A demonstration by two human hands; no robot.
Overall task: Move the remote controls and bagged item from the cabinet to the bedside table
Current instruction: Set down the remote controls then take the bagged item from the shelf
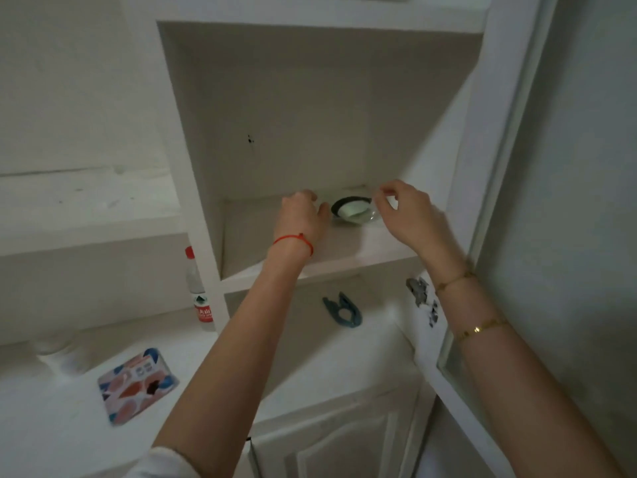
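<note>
White cabinet shelf (344, 251) carries the bagged item (351, 210) near its back edge, where the right hand (405, 215) pinches the clear bag's corner to lift it while the left hand (300, 215) reaches beside it, fingers loosely curled and holding nothing.

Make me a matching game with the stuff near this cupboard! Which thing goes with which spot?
Things:
1. bagged item
2. water bottle
3. blue clip
4. patterned pack

Places:
A. lying on the shelf below the hands
B. flat on the counter, lower left
C. on the upper shelf between both hands
D. upright beside the cabinet's left wall

Pairs: 1-C, 2-D, 3-A, 4-B
</note>
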